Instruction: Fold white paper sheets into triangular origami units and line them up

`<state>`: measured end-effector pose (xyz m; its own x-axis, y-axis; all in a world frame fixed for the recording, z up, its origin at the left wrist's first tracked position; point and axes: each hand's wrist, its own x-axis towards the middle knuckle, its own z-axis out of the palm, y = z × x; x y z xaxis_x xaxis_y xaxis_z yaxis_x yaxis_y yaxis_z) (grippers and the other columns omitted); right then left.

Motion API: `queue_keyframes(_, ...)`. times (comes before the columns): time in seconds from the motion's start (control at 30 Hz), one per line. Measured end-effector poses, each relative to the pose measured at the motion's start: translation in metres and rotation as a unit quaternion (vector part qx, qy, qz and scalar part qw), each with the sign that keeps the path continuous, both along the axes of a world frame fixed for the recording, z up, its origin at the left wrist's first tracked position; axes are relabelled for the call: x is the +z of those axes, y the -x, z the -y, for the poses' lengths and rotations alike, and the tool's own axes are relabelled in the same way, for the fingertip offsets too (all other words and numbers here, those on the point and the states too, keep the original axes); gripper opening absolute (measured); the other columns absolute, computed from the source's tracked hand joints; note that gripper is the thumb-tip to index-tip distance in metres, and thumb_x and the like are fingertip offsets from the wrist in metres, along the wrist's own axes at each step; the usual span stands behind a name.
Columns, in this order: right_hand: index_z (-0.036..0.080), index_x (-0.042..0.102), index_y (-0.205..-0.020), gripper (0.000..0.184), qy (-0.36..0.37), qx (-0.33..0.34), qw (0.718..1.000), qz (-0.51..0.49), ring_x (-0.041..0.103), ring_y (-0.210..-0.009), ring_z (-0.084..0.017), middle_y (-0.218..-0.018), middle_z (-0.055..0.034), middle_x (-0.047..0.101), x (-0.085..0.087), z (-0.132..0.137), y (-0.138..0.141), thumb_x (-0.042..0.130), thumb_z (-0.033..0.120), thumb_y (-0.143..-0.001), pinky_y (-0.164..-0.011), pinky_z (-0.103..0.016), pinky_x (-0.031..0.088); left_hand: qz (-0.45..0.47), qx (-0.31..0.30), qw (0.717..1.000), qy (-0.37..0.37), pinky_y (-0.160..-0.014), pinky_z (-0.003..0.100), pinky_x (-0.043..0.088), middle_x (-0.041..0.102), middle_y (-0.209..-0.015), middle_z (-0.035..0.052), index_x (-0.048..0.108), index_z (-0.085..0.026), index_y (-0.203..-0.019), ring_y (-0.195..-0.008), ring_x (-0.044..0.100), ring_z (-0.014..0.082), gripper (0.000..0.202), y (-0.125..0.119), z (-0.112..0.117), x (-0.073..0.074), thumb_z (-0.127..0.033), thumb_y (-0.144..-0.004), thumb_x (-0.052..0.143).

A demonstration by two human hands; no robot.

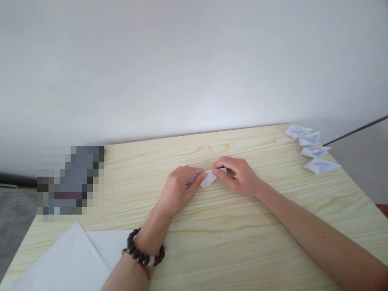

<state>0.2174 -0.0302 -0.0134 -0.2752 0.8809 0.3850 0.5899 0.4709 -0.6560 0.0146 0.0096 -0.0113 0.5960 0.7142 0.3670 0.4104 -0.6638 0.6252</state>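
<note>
Between my two hands, a small folded white paper [206, 180] is held just over the middle of the wooden table. My left hand [183, 188] pinches its left end between thumb and fingers; dark beads circle that wrist. At the paper's right end, my right hand [238, 176] pinches the upper edge with thumb and forefinger. The fingers hide both ends of the paper, while its creased lower point shows between them. Several finished-looking folded paper shapes [321, 166] stand in a column along the table's right edge.
White paper sheets [60, 262] lie at the table's front left, partly under my left forearm. A blurred-out dark rectangular object [75, 178] rests at the back left. The wooden table [242, 250] meets a pale wall [194, 64] at the back.
</note>
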Motion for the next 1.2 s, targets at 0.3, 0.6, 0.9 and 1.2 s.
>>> queue_keyframes(0.3, 0.016, 0.064, -0.081, 0.018, 0.117, 0.018, 0.991, -0.066, 0.048, -0.053, -0.009, -0.064, 0.0009, 0.061, 0.003, -0.005, -0.01, 0.047, 0.02, -0.086, -0.048, -0.02, 0.035, -0.002, 0.058, 0.994, 0.091, -0.056, 0.022, 0.045, 0.071, -0.069, 0.0003, 0.072, -0.019, -0.084, -0.062, 0.062, 0.0134, 0.025, 0.0, 0.0, 0.004, -0.032, -0.091, 0.052)
queue_keyframes(0.6, 0.017, 0.066, -0.082, 0.023, 0.164, 0.016, 0.975, -0.151, 0.057, -0.066, -0.014, -0.069, -0.0005, 0.064, 0.0, -0.005, -0.016, 0.043, 0.019, -0.084, -0.061, -0.025, 0.043, 0.042, 0.084, 0.987, 0.134, -0.048, 0.019, 0.039, 0.068, -0.065, -0.0011, 0.07, -0.016, -0.081, -0.054, 0.055, 0.0106, 0.026, 0.002, 0.002, 0.008, -0.032, -0.09, 0.051)
queue_keyframes(0.9, 0.017, 0.059, -0.071, 0.042, 0.173, 0.059, 0.973, -0.138, 0.052, -0.059, -0.013, -0.063, -0.001, 0.058, 0.003, -0.003, -0.013, 0.036, 0.043, -0.095, -0.056, -0.025, 0.039, 0.036, 0.076, 0.988, 0.133, -0.051, 0.02, 0.04, 0.068, -0.066, -0.0012, 0.07, -0.016, -0.079, -0.055, 0.056, 0.0105, 0.026, 0.002, 0.003, 0.008, -0.034, -0.089, 0.054)
queue_keyframes(1.2, 0.016, 0.057, -0.062, 0.029, 0.188, 0.024, 0.973, -0.13, 0.043, -0.045, -0.008, -0.052, 0.0018, 0.055, 0.005, -0.003, -0.012, 0.047, 0.028, -0.087, -0.045, -0.021, 0.031, 0.018, 0.079, 0.986, 0.143, -0.046, 0.019, 0.035, 0.066, -0.059, -0.0021, 0.068, -0.015, -0.075, -0.049, 0.051, 0.0084, 0.028, 0.001, 0.002, 0.008, -0.031, -0.09, 0.051)
